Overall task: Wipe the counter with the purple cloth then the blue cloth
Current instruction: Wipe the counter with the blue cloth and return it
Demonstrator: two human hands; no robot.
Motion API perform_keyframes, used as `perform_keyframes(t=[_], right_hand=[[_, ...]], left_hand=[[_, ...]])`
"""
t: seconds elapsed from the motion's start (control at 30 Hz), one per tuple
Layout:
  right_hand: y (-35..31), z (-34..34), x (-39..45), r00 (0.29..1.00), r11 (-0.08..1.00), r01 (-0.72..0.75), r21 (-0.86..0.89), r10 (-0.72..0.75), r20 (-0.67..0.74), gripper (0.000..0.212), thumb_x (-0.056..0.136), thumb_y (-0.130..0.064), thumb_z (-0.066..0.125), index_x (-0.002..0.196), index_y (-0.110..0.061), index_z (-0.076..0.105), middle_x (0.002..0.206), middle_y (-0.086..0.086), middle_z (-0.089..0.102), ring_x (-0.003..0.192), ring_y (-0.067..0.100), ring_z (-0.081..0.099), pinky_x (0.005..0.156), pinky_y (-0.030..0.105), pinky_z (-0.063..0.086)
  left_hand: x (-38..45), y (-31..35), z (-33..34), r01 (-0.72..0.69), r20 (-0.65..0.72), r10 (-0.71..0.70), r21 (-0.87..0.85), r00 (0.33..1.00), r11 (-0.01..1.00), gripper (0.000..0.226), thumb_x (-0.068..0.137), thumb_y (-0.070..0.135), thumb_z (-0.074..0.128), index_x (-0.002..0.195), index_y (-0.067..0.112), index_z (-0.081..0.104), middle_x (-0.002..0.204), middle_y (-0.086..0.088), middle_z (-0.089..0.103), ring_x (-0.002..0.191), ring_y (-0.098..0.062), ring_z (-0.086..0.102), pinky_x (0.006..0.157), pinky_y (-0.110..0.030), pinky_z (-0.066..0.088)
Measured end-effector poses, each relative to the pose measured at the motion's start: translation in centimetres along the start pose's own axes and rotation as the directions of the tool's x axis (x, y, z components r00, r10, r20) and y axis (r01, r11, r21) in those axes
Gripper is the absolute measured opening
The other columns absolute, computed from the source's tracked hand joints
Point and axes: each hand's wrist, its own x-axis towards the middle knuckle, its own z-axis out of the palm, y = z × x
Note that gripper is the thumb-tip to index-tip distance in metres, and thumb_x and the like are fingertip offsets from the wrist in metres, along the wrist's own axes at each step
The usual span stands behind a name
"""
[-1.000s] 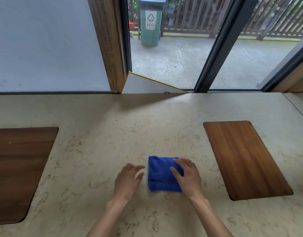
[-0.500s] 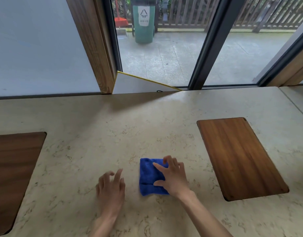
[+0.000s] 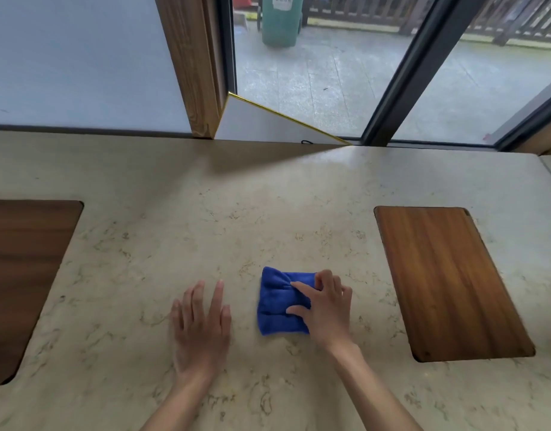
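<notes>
Left hand (image 3: 201,326) shifted away, flat, empty; right hand (image 3: 325,307) pinching blue cloth (image 3: 277,303) underneath.

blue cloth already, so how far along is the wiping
No purple cloth is in view, so that pass looks done, though the frame can't confirm it. In hand: the right hand presses the folded blue cloth onto the counter; the left hand lies flat beside it. Left: finishing the blue pass.

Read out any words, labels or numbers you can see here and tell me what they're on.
White label on the green plastic bin outside the glass: dark print, too blurred to read.
Beige marble counter, blue folded cloth, brown wooden boards: no text.
</notes>
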Motion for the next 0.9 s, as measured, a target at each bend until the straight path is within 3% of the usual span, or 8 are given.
perform_keyframes(t=[0.13, 0.37, 0.53, 0.7, 0.77, 0.8, 0.87, 0.9], right_hand=[[-0.4, 0.4, 0.9, 0.995, 0.996, -0.034, 0.088, 0.042, -0.094, 0.012, 0.075, -0.04, 0.077, 0.085, -0.034, 0.073, 0.093, -0.01, 0.037, 0.087, 0.013, 0.033, 0.082, 0.032, 0.023], [-0.4, -1.3, 1.5, 1.0, 0.985, -0.016, 0.171, 0.021, -0.022, 0.013, 0.075, -0.043, 0.077, 0.085, -0.037, 0.072, 0.094, -0.014, 0.031, 0.087, 0.01, 0.022, 0.088, 0.032, 0.03], [-0.4, -4.3, 0.9, 0.998, 0.97, -0.029, 0.241, 0.016, 0.058, 0.017, 0.076, -0.048, 0.074, 0.088, -0.036, 0.072, 0.092, -0.023, 0.033, 0.09, 0.012, 0.029, 0.085, 0.03, 0.031], [-1.2, -7.0, -0.6, 0.997, 0.946, 0.053, 0.321, -0.067, 0.031, 0.017, 0.074, -0.039, 0.079, 0.088, -0.029, 0.075, 0.09, -0.018, 0.04, 0.09, 0.011, 0.042, 0.074, 0.019, 0.033], [-1.9, -7.8, -1.3, 0.993, 0.925, 0.088, 0.371, -0.111, 0.041, 0.016, 0.074, -0.036, 0.081, 0.087, -0.03, 0.074, 0.091, -0.016, 0.042, 0.093, 0.003, 0.043, 0.074, 0.015, 0.034], [-2.3, -8.1, -1.6, 0.99, 0.919, 0.109, 0.38, -0.134, 0.041, 0.016, 0.074, -0.035, 0.082, 0.087, -0.031, 0.074, 0.091, -0.016, 0.044, 0.094, 0.0, 0.043, 0.074, 0.014, 0.036], [-3.4, -8.7, -2.1, 0.984, 0.914, 0.15, 0.378, -0.176, 0.035, 0.016, 0.073, -0.033, 0.084, 0.084, -0.031, 0.074, 0.09, -0.014, 0.046, 0.092, -0.001, 0.045, 0.073, 0.016, 0.04], [-4.1, -9.0, -2.3, 0.98, 0.913, 0.172, 0.37, -0.198, 0.031, 0.016, 0.072, -0.032, 0.085, 0.084, -0.03, 0.074, 0.089, -0.013, 0.047, 0.09, 0.002, 0.046, 0.072, 0.018, 0.043]], left_hand=[[-0.1, -0.1, 0.2, 0.012, 0.029, -0.012, 0.016, 1.0, 1.0, 0.056, 0.099, 0.045, 0.028, 0.154, 0.032, 0.029, 0.154, -0.011, 0.038, 0.142, -0.033, 0.036, 0.122, -0.054, 0.023], [0.0, -0.2, -0.3, 0.005, 0.062, -0.005, -0.005, 0.998, 1.0, 0.057, 0.098, 0.045, 0.029, 0.152, 0.029, 0.036, 0.153, -0.014, 0.042, 0.139, -0.036, 0.041, 0.12, -0.055, 0.025], [-0.2, -0.3, -1.7, 0.01, 0.118, -0.007, -0.024, 0.993, 1.0, 0.067, 0.1, 0.054, 0.001, 0.153, 0.032, 0.034, 0.156, -0.01, 0.041, 0.144, -0.031, 0.04, 0.121, -0.047, 0.016], [-1.9, -2.1, -2.5, 0.0, 0.242, -0.006, 0.024, 0.97, 1.0, 0.094, 0.07, 0.063, -0.04, 0.155, 0.046, -0.004, 0.169, 0.011, -0.012, 0.157, -0.015, -0.005, 0.124, -0.037, -0.008], [-3.6, -2.3, -3.8, 0.035, 0.257, -0.039, 0.017, 0.966, 0.999, 0.102, 0.071, 0.062, -0.04, 0.156, 0.043, 0.013, 0.169, 0.009, 0.0, 0.157, -0.02, 0.008, 0.126, -0.044, 0.006], [-4.6, -2.4, -4.5, 0.024, 0.244, -0.034, 0.043, 0.969, 0.999, 0.101, 0.079, 0.059, -0.034, 0.153, 0.039, 0.032, 0.167, 0.005, 0.021, 0.152, -0.024, 0.028, 0.125, -0.047, 0.014], [-7.1, -2.6, -5.7, -0.014, 0.217, -0.007, 0.092, 0.976, 0.996, 0.087, 0.098, 0.047, -0.012, 0.131, 0.027, 0.066, 0.141, -0.004, 0.062, 0.123, -0.029, 0.064, 0.125, -0.046, 0.01], [-8.4, -2.8, -6.0, -0.01, 0.255, -0.014, 0.095, 0.967, 0.995, 0.079, 0.101, 0.044, -0.003, 0.124, 0.026, 0.071, 0.13, -0.004, 0.07, 0.113, -0.029, 0.07, 0.122, -0.044, 0.009]])
